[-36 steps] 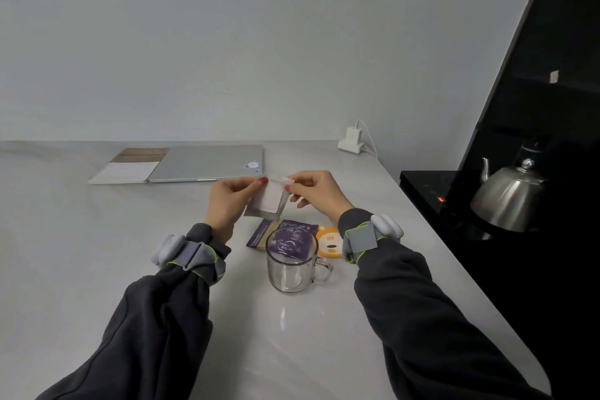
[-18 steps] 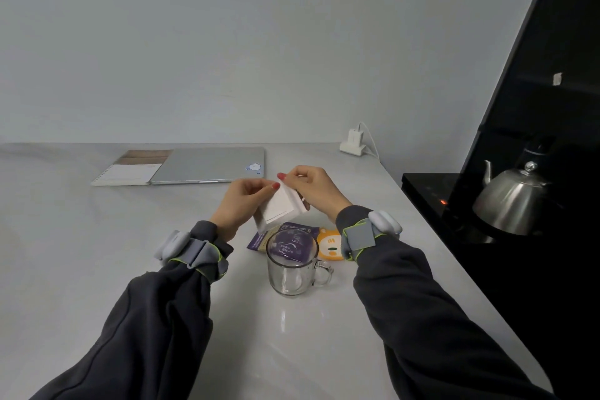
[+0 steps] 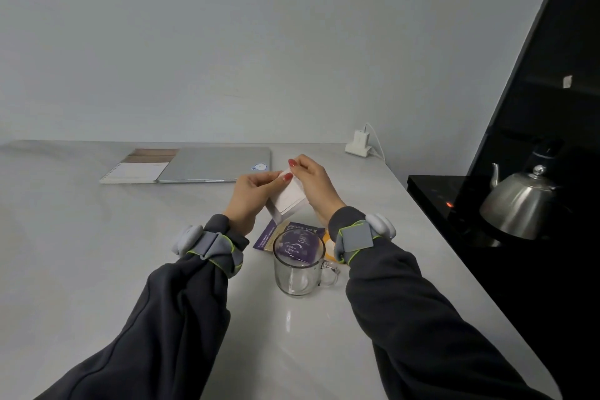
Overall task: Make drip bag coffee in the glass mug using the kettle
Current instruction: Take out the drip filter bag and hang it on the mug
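A white drip bag (image 3: 289, 199) hangs tilted in the air above the table, behind the glass mug. My left hand (image 3: 251, 196) pinches its upper left corner and my right hand (image 3: 313, 185) pinches the top edge beside it. The empty glass mug (image 3: 298, 265) stands on the white table (image 3: 81, 253) between my forearms, handle to the right. A torn purple wrapper (image 3: 293, 239) lies just behind the mug. The steel kettle (image 3: 519, 203) sits on a black cooktop (image 3: 435, 187) at the right.
A closed grey laptop (image 3: 216, 164) and a spiral notebook (image 3: 138, 170) lie at the back of the table. A white charger (image 3: 358, 146) with a cable stands at the back right corner. An orange item (image 3: 328, 245) peeks out beside my right wrist. A red light glows on the cooktop.
Both hands have turned the drip bag from upright to tilted and brought their fingertips together at its top corner. The mug, wrapper and kettle have stayed put.
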A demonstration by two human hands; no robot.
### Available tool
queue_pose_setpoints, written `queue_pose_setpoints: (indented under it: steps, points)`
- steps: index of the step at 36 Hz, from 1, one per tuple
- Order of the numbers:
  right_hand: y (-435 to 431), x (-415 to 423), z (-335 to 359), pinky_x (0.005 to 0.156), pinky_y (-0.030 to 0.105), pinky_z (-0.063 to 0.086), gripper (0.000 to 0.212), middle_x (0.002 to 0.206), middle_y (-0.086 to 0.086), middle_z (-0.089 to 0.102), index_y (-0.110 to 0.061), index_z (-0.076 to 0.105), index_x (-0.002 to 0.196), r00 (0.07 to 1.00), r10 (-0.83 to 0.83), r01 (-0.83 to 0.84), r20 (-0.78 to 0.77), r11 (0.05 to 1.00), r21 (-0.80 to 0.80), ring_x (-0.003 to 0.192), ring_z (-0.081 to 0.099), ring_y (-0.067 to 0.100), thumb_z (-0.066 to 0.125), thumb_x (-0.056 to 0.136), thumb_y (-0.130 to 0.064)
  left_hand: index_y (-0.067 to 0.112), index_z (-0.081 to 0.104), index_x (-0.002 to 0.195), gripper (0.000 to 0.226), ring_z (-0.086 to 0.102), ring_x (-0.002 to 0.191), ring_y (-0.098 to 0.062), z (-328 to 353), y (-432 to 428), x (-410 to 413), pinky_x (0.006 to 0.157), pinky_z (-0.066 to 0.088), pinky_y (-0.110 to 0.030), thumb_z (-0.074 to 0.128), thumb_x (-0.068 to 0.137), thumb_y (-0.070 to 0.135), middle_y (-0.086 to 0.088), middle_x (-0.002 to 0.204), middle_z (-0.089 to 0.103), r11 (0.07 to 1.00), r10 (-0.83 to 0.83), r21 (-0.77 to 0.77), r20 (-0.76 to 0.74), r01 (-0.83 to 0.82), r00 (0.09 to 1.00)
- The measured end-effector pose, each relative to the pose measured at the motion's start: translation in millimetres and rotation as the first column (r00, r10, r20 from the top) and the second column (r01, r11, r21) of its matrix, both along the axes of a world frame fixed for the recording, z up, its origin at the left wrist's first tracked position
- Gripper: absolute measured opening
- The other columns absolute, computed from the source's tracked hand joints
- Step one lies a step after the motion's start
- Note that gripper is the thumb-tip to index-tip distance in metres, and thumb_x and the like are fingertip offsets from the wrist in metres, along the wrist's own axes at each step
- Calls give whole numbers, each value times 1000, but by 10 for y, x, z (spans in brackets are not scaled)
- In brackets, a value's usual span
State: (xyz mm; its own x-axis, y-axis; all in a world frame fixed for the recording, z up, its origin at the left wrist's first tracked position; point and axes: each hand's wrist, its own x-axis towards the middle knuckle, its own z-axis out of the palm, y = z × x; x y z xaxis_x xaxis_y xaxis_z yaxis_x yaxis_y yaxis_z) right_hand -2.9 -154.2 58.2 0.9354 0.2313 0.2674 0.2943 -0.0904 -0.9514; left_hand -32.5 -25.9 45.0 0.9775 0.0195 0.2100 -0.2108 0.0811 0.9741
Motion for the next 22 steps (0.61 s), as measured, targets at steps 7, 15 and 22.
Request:
queue_pose_setpoints:
  steps: [7,15,22]
  points:
    - [-40,10,27,51,23,34,31,69,3,41,-20,38,70,994,-88,93,-63,993,79,61,40,15,43,99,-25,1,72,94,19,64,64,-9,-36,-10,-2,55,48,-18,66,86,16,-1,72,72,995,65,-74,3,-65,998]
    - [-91,-15,88,57,28,51,38,80,8,63,-8,63,91,993,-33,28,-113,999,-44,70,60,17,61,87,-46,7,69,86,14,63,60,-6,-15,35,22,54,48,-17,65,88,20,-1,70,71,992,125,12,25,-126,992]
    - [-56,43,27,59,32,47,24,76,15,59,-3,63,75,993,-114,115,31,993,-21,70,54,21,65,88,-23,6,70,94,18,64,66,-9,-15,73,10,58,53,-23,68,85,22,-2,76,71,995,96,27,-20,-95,995]
